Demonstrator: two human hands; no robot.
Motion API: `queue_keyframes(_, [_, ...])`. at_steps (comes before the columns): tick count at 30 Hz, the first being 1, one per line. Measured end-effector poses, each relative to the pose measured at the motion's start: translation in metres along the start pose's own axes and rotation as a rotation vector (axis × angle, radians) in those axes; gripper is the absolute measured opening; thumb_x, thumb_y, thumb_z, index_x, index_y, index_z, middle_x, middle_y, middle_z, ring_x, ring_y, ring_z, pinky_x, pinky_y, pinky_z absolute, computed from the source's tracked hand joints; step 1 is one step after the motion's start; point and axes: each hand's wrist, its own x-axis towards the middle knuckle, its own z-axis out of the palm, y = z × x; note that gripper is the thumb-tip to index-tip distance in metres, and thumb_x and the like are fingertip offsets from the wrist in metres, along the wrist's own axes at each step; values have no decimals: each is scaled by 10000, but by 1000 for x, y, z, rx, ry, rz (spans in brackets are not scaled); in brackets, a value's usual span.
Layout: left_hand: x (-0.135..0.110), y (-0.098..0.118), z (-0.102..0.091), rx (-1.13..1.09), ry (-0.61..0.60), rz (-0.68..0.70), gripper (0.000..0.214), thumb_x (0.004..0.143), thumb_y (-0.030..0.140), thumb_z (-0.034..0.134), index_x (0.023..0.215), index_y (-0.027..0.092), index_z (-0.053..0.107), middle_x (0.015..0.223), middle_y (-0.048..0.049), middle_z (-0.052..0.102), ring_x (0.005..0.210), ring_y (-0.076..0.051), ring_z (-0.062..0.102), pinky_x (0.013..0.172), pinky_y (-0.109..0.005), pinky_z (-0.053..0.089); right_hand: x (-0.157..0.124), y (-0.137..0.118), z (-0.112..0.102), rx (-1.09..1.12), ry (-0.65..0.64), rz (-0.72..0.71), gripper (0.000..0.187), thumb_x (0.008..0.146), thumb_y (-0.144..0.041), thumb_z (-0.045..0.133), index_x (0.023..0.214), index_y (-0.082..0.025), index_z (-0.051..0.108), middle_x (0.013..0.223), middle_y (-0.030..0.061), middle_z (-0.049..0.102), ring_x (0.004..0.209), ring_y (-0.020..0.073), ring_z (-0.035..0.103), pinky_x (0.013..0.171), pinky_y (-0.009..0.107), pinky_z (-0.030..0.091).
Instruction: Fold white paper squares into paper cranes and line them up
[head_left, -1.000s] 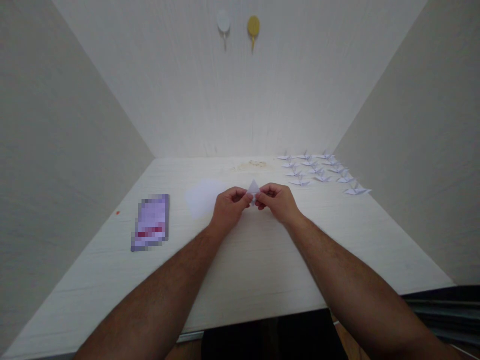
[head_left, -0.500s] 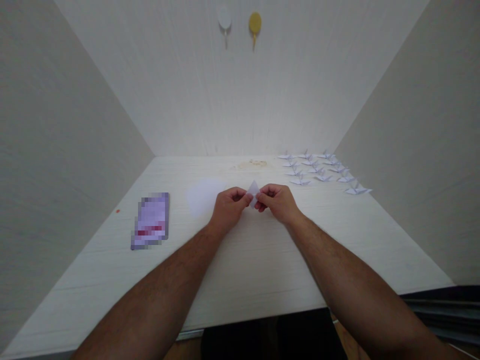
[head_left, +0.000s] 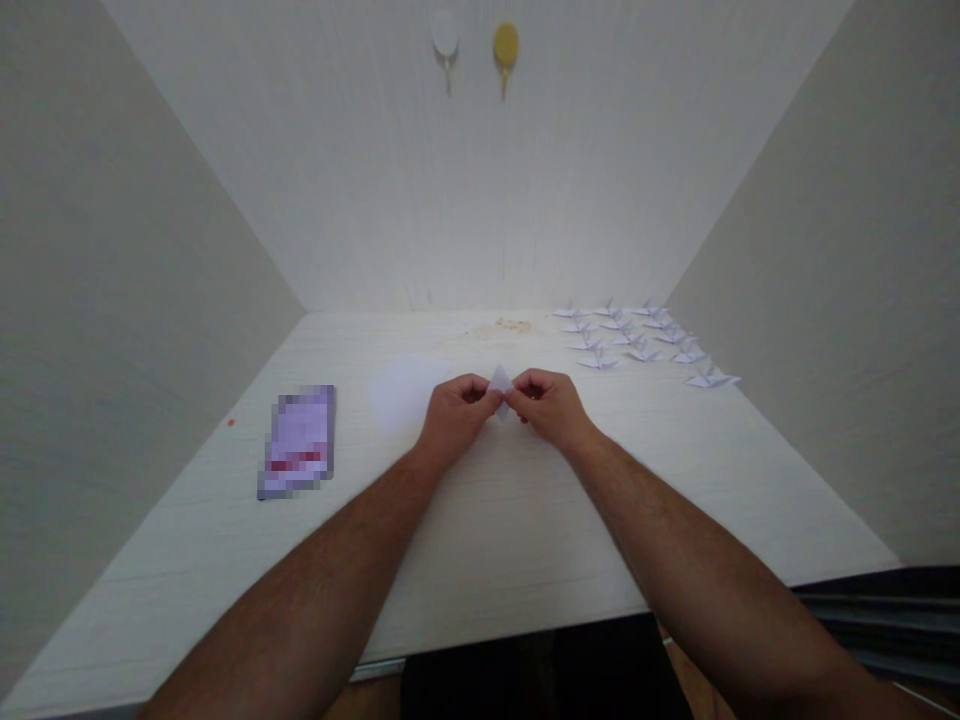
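Note:
Between my hands, above the middle of the white table, is a small folded sheet of white paper (head_left: 500,379) in a diamond shape, its point facing away from me. My left hand (head_left: 463,405) pinches its left side between thumb and fingers. On the right side, my right hand (head_left: 549,402) grips it the same way, and the two thumbs nearly meet across the front. The thumbs cover the middle of the folded paper. Beyond my right hand, several folded paper cranes (head_left: 630,340) stand in rows at the back right.
White paper (head_left: 401,390) lies flat left of my hands. Farther left is a purple, blurred-out flat package (head_left: 301,435). A small orange speck (head_left: 231,422) is near the left edge. Walls enclose three sides; a white hook (head_left: 445,38) and a yellow hook (head_left: 506,45) are on the back one.
My right thumb has come in closer to the left one over the folded paper, and fewer right fingertips show beneath. The whole view has shifted slightly.

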Motion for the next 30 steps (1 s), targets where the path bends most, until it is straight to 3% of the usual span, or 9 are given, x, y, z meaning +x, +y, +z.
queue_keyframes(9, [2, -2, 0, 27, -49, 18, 156, 701, 290, 721, 637, 162, 661, 585, 12, 640, 528, -102, 533, 530, -223, 391, -1, -5, 0, -158, 34, -102, 181, 725, -274, 625, 581, -191, 551, 519, -46, 481, 509, 84, 390, 479, 236, 270])
queue_keyframes(16, [0, 5, -2, -52, 27, -22, 190, 714, 335, 750, 650, 163, 700, 607, -19, 683, 573, -120, 594, 591, -242, 462, 2, -7, -3, -49, 69, -47, 211, 719, -360, 657, 611, -191, 590, 532, -34, 524, 501, 92, 410, 482, 242, 301])
queue_keyframes(24, [5, -11, -5, -246, -34, 14, 185, 707, 332, 776, 698, 158, 712, 646, -15, 688, 607, -124, 620, 661, -277, 529, 2, -8, -6, 56, 19, 35, 212, 687, -369, 684, 613, -191, 594, 471, -47, 515, 435, 85, 415, 438, 234, 301])
queue_keyframes(30, [4, -9, -1, -338, -60, -19, 249, 671, 318, 811, 837, 148, 735, 732, -48, 738, 650, -153, 673, 627, -275, 538, 4, -4, -3, 122, 14, 55, 212, 705, -377, 687, 697, -179, 613, 532, -30, 580, 426, 86, 476, 421, 225, 353])
